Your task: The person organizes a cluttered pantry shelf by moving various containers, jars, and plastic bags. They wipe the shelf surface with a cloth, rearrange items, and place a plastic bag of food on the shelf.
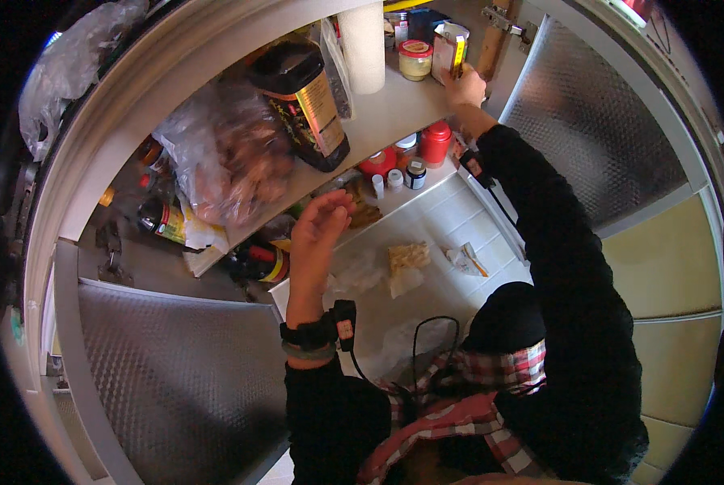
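Observation:
On the upper cabinet shelf (392, 109), at its right end, my right hand (466, 88) grips the lower part of a small carton (450, 48). Just left of the carton stands a glass jar with a red lid (415, 60). My left hand (322, 221) is raised in front of the shelf edge, fingers loosely curled, with nothing in it. A large dark container with a black lid (307, 109) stands above that hand, next to a clear plastic bag of brownish items (241, 163). A white paper roll (362, 48) stands between the dark container and the jar.
The lower shelf holds a red canister (435, 144), small jars (415, 173) and dark bottles (268, 260). Textured glass doors (180, 376) stand swung out on both sides. Below, packets (407, 257) lie on a white surface. A bottle (162, 221) lies tilted at the upper shelf's left end.

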Demonstrator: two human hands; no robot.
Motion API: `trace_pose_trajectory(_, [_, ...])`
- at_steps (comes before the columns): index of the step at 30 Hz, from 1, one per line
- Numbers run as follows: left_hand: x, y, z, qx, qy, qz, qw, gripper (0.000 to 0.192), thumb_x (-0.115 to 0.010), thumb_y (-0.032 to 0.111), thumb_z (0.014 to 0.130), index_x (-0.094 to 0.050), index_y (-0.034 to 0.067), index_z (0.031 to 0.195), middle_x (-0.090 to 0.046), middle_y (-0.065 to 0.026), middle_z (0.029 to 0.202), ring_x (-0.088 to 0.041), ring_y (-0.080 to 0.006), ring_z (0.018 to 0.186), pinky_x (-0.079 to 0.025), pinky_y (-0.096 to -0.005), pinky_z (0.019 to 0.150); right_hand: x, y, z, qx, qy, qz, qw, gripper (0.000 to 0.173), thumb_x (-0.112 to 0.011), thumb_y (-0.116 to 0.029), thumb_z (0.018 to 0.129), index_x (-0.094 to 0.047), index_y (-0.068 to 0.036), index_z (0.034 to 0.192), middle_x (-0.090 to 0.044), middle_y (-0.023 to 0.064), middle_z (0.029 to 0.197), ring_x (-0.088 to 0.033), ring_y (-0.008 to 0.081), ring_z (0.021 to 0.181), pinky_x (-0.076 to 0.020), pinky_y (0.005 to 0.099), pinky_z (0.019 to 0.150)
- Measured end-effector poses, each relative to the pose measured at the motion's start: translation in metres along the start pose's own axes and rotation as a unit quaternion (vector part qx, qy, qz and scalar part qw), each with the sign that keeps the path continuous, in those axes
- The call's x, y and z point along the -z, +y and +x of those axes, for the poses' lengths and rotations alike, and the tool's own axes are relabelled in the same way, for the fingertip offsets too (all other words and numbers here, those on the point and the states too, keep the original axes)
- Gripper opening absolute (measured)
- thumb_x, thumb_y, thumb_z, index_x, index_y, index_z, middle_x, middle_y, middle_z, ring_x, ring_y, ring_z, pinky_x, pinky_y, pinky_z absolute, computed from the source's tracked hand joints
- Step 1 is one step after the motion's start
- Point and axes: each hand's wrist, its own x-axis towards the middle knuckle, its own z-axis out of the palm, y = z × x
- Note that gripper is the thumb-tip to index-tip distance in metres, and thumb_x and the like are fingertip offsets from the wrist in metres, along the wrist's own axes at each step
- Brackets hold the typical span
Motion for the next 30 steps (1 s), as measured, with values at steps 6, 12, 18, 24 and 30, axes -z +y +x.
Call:
trace_pose_trajectory(6, [0.001, 0.002, 0.000, 0.003, 0.002, 0.020, 1.000, 0.027, -0.054, 0.016, 0.094, -0.054, 0.003, 0.118, -0.058, -0.0064, 0.115, -0.056, -0.0176, 0.108, -0.044, -0.0295, 0.094, 0.002, 0.001, -0.009, 0.050, 0.040, 0.017, 0.998, 0.048, -0.075, -0.035, 0.070, -0.057, -0.002, 0.100, -0.064, 0.0176, 0.093, -0.062, 0.0355, 0.084, -0.0500, 0.0440, 0.075])
trace_pose_trajectory(12, [-0.001, 0.000, 0.002, -0.003, -0.003, 0.013, 1.000, 0.027, -0.054, 0.016, 0.094, -0.055, 0.003, 0.117, -0.058, -0.0069, 0.115, -0.056, -0.0174, 0.107, -0.044, -0.0302, 0.095, -0.005, -0.041, -0.030, 0.186, -0.043, 0.140, 0.972, 0.064, -0.080, -0.033, 0.067, -0.050, -0.003, 0.115, -0.057, 0.0160, 0.106, -0.058, 0.0284, 0.095, -0.0491, 0.0370, 0.082])
trace_pose_trajectory(18, [0.002, 0.001, 0.001, -0.005, 0.000, 0.018, 1.000, 0.027, -0.055, 0.017, 0.093, -0.055, 0.002, 0.117, -0.058, -0.0078, 0.115, -0.057, -0.0181, 0.107, -0.045, -0.0303, 0.093, -0.042, -0.121, -0.032, 0.161, 0.027, 0.075, 0.984, 0.081, -0.078, -0.045, 0.066, -0.041, 0.001, 0.121, -0.056, 0.0225, 0.109, -0.056, 0.0363, 0.103, -0.0480, 0.0417, 0.085])
trace_pose_trajectory(24, [0.009, 0.002, -0.002, -0.007, 0.017, 0.018, 1.000, 0.029, -0.055, 0.017, 0.093, -0.054, 0.002, 0.118, -0.058, -0.0081, 0.116, -0.057, -0.0192, 0.108, -0.044, -0.0301, 0.093, -0.050, -0.136, -0.003, 0.069, -0.041, 0.056, 0.995, 0.077, -0.077, -0.045, 0.066, -0.041, 0.002, 0.114, -0.060, 0.0244, 0.106, -0.061, 0.0386, 0.097, -0.0486, 0.0425, 0.085])
trace_pose_trajectory(30, [0.008, 0.001, -0.002, -0.006, 0.015, 0.020, 1.000, 0.030, -0.056, 0.018, 0.093, -0.054, 0.002, 0.118, -0.058, -0.0067, 0.116, -0.057, -0.0188, 0.108, -0.044, -0.0290, 0.093, -0.056, -0.132, 0.003, 0.080, -0.036, 0.072, 0.994, 0.072, -0.078, -0.041, 0.067, -0.042, 0.000, 0.115, -0.057, 0.0240, 0.109, -0.060, 0.0381, 0.099, -0.0483, 0.0421, 0.087])
